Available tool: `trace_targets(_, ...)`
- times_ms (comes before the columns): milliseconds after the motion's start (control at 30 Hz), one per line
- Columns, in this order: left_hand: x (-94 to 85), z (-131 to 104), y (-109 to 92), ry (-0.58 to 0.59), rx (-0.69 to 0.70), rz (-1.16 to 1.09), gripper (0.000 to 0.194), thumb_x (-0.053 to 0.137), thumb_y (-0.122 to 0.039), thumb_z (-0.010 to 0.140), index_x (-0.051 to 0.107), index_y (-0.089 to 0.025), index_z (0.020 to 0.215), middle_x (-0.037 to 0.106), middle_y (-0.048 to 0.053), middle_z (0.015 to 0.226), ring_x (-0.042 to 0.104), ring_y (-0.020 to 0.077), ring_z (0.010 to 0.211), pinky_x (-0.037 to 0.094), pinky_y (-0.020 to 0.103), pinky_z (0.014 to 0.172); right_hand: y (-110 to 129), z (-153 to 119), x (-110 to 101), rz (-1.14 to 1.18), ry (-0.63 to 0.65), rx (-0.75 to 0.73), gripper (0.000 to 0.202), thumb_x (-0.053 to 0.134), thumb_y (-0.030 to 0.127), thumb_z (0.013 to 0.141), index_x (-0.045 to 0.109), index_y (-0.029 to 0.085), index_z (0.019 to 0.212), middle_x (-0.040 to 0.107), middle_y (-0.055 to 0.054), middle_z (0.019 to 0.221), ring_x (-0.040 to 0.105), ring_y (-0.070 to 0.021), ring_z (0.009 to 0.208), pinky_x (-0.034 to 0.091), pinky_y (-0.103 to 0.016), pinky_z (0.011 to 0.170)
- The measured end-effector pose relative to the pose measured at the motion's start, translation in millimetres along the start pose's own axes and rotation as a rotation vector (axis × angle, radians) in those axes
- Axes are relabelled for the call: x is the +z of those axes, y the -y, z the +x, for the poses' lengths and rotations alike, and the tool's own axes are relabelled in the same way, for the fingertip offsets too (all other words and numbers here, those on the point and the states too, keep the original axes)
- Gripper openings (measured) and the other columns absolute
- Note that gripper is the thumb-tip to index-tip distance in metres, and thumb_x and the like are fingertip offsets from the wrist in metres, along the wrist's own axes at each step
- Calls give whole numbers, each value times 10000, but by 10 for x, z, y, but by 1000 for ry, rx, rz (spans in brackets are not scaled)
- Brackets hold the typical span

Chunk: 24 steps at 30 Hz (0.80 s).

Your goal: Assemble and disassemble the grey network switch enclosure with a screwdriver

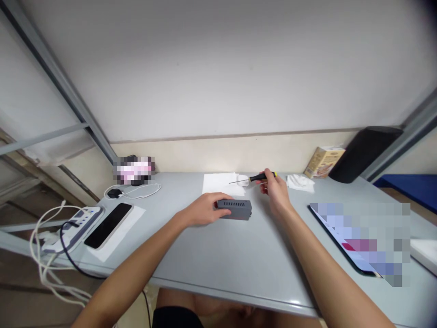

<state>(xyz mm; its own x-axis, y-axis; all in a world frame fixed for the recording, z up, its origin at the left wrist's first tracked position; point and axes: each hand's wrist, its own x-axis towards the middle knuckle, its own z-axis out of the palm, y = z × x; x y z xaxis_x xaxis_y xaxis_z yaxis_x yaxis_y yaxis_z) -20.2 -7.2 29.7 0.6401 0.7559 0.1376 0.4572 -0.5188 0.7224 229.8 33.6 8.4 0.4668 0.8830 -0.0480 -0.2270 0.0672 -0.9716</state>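
Two hands over a grey worktop (218,255), left hand (205,208) reaching in low, fingers gripping one dark box (235,208), right hand (275,189) raised, fingers gripping one screwdriver (261,177)

Gray box (239,209): left end covered by the left hand (205,209).
Screwdriver (257,177): handle partly hidden by fingers of the right hand (275,190).
Tablet (341,237): display largely pixelated, right side obscured.
Pink-and-black item (135,171): pixelated, identity unclear.
Carton (324,161): print too small to read.
White slab (425,253): cut by right edge.
Blue surface (409,189): likewise cut.
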Motion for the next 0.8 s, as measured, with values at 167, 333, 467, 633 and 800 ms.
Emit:
trace_targets(167,411,-75,-154,-58,60,68,421,687,-365,986,654,-280,1397,750,57,1286,715,227,1126,564,374,1018,-21,38,-9,-15,-39,14,308,701,497,862,670,191,841,667,-7,589,441,-111,469,336,-244,450)
trace_targets(333,640,-159,-306,-18,196,223,430,573,-407,1062,570,-255,1464,748,85,1226,722,232,1083,586,353,963,-47,52,-19,-32,-44,14,306,693,488,867,655,188,821,662,-7,586,432,-103,463,328,-239,440)
trace_targets(467,528,-127,-230,-32,167,209,367,603,-384,1043,575,-261,1387,740,65,1229,721,221,1053,585,338,923,-90,63,-23,-51,-50,5,346,710,531,854,657,190,829,658,-5,582,420,-101,456,321,-238,427)
trace_targets(633,276,-50,0,-60,88,143,305,617,-394,1023,593,-260,1296,717,56,1278,706,199,960,568,338,854,-113,45,-11,-64,-57,25,365,719,552,845,666,191,842,668,-5,586,432,-105,456,336,-240,419)
trace_targets(800,102,14,208,-189,-5,28,250,672,-394,970,669,-240,1167,746,51,1147,676,203,942,553,340,867,-51,8,-11,-29,-60,-2,347,715,536,855,636,200,818,671,-4,582,434,-107,452,330,-246,414)
